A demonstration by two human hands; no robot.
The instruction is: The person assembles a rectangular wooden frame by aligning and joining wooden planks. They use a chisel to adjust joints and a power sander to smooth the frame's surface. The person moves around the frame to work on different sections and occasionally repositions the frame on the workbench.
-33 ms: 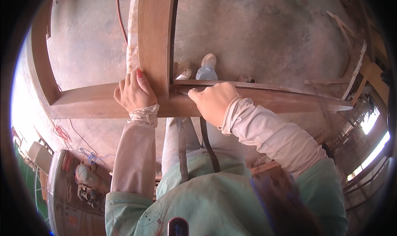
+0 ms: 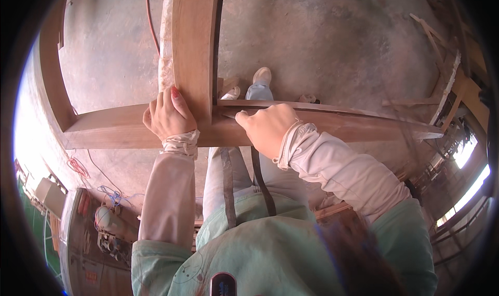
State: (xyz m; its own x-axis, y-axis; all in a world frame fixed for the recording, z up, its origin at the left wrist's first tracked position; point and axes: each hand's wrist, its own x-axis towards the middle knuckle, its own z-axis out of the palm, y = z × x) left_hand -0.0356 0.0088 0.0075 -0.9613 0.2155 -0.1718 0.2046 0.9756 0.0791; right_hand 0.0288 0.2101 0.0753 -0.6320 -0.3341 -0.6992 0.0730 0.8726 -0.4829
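Note:
A brown wooden frame (image 2: 109, 122) spans in front of my body, with a wide upright board (image 2: 193, 46) joining its crossbar and running away from me. My left hand (image 2: 171, 114) grips the frame at the left side of this joint, fingers curled over the wood and thumb against the board. To the right of the joint, my right hand (image 2: 273, 127) is closed and rests along the crossbar. A thin, dark, pointed tool (image 2: 228, 116) shows just past its thumb, its tip close to the inner corner. The rest of that tool is hidden in the fist.
Beyond the frame lies a concrete floor (image 2: 322, 41), with a red hose (image 2: 150, 21) at the far left. Wood pieces (image 2: 442, 83) lean at the right. A machine (image 2: 112, 226) and loose cables (image 2: 112, 194) are at the lower left. My shoe (image 2: 262, 76) shows beyond the crossbar.

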